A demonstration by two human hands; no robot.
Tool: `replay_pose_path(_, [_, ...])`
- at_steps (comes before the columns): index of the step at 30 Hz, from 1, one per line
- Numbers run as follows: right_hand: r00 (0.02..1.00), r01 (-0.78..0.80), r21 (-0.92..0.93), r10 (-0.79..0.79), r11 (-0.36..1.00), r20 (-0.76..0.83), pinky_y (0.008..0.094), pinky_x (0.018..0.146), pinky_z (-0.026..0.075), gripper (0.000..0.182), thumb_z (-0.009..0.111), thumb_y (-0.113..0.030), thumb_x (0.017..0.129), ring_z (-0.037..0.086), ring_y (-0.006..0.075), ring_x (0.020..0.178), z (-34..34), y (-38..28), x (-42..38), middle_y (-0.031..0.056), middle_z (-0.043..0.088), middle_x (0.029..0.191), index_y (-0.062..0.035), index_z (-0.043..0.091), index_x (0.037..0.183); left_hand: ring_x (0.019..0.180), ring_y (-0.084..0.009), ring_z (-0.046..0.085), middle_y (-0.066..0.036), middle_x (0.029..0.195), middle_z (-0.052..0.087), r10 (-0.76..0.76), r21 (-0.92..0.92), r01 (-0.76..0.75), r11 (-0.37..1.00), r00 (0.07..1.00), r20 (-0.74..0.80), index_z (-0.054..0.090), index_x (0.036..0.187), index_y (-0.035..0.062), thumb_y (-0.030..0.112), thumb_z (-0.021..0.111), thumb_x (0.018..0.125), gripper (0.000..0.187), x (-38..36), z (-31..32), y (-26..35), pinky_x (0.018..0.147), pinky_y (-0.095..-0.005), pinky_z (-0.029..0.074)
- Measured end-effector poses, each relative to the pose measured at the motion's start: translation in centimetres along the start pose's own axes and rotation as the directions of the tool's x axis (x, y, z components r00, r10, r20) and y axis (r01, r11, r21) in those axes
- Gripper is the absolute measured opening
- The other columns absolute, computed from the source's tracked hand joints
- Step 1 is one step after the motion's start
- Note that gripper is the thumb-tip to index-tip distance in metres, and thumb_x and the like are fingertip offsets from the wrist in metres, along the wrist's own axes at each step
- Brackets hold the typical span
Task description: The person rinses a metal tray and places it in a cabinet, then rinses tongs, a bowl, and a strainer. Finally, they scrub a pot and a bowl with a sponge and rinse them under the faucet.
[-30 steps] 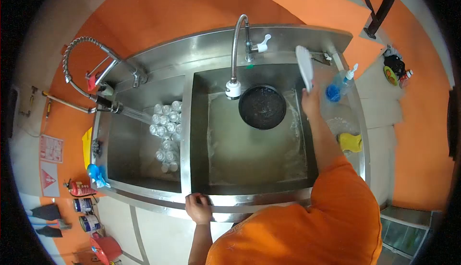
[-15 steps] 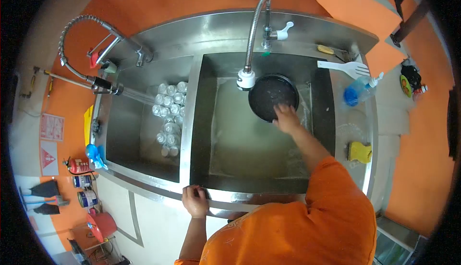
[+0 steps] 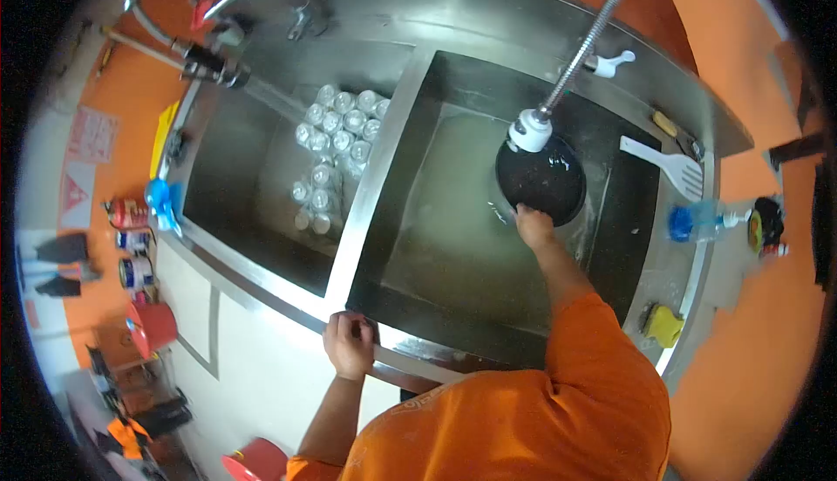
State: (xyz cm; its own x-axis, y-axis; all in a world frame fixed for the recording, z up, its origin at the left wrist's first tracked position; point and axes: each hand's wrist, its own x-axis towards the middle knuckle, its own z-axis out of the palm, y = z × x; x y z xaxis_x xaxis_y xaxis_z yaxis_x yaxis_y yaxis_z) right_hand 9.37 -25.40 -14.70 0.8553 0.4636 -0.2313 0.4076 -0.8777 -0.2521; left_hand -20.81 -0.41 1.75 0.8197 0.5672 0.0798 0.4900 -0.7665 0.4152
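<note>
My right hand (image 3: 534,225) is closed on the near rim of a round black pan (image 3: 542,189) in the right sink basin (image 3: 488,307). The pan is tilted, its dark inside facing me, and cloudy water lies around it. A white faucet head (image 3: 529,130) hangs over its upper left edge. On the front of the sink, my left hand (image 3: 350,346) has its fingers curled over the metal edge (image 3: 410,343), near the divider (image 3: 384,189).
Water sprays from a faucet (image 3: 209,64) into the left basin, onto several shiny can-like cylinders (image 3: 344,123). Along the right ledge are a slotted white spatula (image 3: 676,171), a bottle of blue liquid (image 3: 695,221) and a yellow sponge (image 3: 664,327). A blue cloth-like item (image 3: 162,204) hangs at the left corner.
My right hand has gone from lying spread on the pan to gripping its near rim, and the pan now tilts. The whole view has turned and shifted. My left hand stays at the edge.
</note>
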Motion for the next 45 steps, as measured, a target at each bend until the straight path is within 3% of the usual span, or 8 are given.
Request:
replay_pose_path(16, [0.743, -0.295, 0.813, 0.655, 0.502, -0.135, 0.0442, 0.069, 0.042, 0.054, 0.038, -0.046, 0.085, 0.054, 0.0424, 0.078, -1.2, -4.0, 0.0, 0.0266, 0.057, 0.079, 0.0042, 0.059, 0.081, 0.072, -0.0293, 0.053, -0.01, 0.078, 0.053, -0.018, -0.086, 0.019, 0.996, 1.0, 0.01, 0.053, 0.075, 0.0059, 0.007, 0.056, 0.068, 0.008, -0.5, -0.5, 0.7, 0.065, -0.0403, 0.041])
replay_pose_path(19, [0.666, -0.343, 0.911, 0.743, 0.229, 0.064, 0.0374, 0.068, 0.043, 0.051, 0.042, -0.044, 0.085, 0.057, 0.0259, 0.075, -0.2, -3.5, -0.1, 0.0166, 0.06, 0.084, 0.0041, 0.058, 0.09, 0.072, -0.0292, 0.053, -0.01, 0.079, 0.053, 0.022, -0.039, -0.022, 0.999, 1.0, -0.007, 0.053, 0.075, 0.0064, 0.007, 0.055, 0.068, 0.008, -0.5, -0.4, 0.6, 0.064, -0.0408, 0.04])
replay_pose_path(25, [0.591, -0.171, 0.868, 0.657, -0.466, 0.468, 0.0359, 0.082, 0.042, 0.054, 0.042, -0.042, 0.087, 0.052, 0.0253, 0.096, -3.8, -3.9, -4.0, 0.0143, 0.053, 0.109, 0.0048, 0.047, 0.112, 0.075, -0.0294, 0.052, -0.009, 0.081, 0.054, 0.033, -0.067, -0.034, 0.997, 0.999, -0.013, 0.053, 0.075, 0.0081, 0.01, 0.055, 0.07, 0.007, -0.7, -0.4, 0.4, 0.066, -0.0405, 0.039])
replay_pose_path(30, [0.686, -0.033, 0.75, 0.531, -0.66, 0.497, 0.0411, 0.084, 0.043, 0.053, 0.045, -0.038, 0.087, 0.053, 0.0272, 0.098, -4.2, -1.6, -6.3, 0.0149, 0.048, 0.117, 0.0029, 0.038, 0.119, 0.076, -0.0274, 0.052, -0.007, 0.081, 0.053, 0.011, -0.038, -0.012, 0.999, 1.0, -0.013, 0.053, 0.076, 0.009, 0.012, 0.056, 0.07, 0.006, -0.7, -0.7, 0.7, 0.067, -0.039, 0.038])
replay_pose_path(35, [0.897, -0.087, 0.982, 0.441, 0.168, 0.004, 0.0399, 0.079, 0.044, 0.053, 0.06, -0.038, 0.076, 0.056, 0.0304, 0.09, -10.8, -4.4, -8.5, 0.0187, 0.056, 0.102, 0.0029, 0.047, 0.107, 0.078, -0.0259, 0.052, -0.006, 0.08, 0.053, -0.002, -0.011, 0.002, 1.0, 1.0, -0.012, 0.054, 0.076, 0.0097, 0.012, 0.056, 0.07, 0.006, -0.7, -0.8, 0.9, 0.067, -0.039, 0.038])
replay_pose_path(38, [0.996, -0.093, 0.459, 0.088, 0.883, 0.034, 0.0407, 0.07, 0.044, 0.033, 0.059, -0.031, 0.076, 0.057, 0.0308, 0.084, -13.8, -8.5, -11.4, 0.0183, 0.059, 0.087, -0.0028, 0.052, 0.091, 0.077, -0.0269, 0.052, -0.007, 0.081, 0.053, 0.035, -0.077, -0.036, 0.996, 0.999, -0.017, 0.053, 0.076, 0.0088, 0.011, 0.056, 0.071, 0.006, -1.0, -0.3, 0.2, 0.066, -0.0389, 0.038])
replay_pose_path(43, [0.794, 0.514, -0.126, -0.526, 0.848, -0.305, 0.0346, 0.069, 0.035, 0.005, 0.053, -0.017, 0.07, 0.051, 0.0196, 0.074, -12.1, -10.4, -16.9, 0.0019, 0.051, 0.069, -0.0131, 0.051, 0.073, 0.078, -0.0298, 0.05, -0.013, 0.085, 0.053, 0.302, -0.166, -0.321, 0.933, 0.945, -0.13, 0.053, 0.083, 0.004, 0.009, 0.055, 0.073, 0.011, -1.5, -0.5, 0.8, 0.067, -0.0381, 0.039])
replay_pose_path(45, [0.732, 0.565, -0.149, -0.577, 0.811, -0.363, 0.0325, 0.068, 0.033, 0.004, 0.051, -0.015, 0.069, 0.048, 0.0174, 0.072, -12.7, -10.4, -18.2, 0.0001, 0.048, 0.068, -0.0143, 0.051, 0.072, 0.1, -0.026, 0.045, -0.013, 0.111, 0.048, 0.038, -0.607, 0.047, 0.793, 0.991, 0.126, 0.039, 0.116, 0.0034, 0.027, 0.052, 0.082, 0.044, -1.9, 1.1, 2.1, 0.085, -0.0365, 0.035])
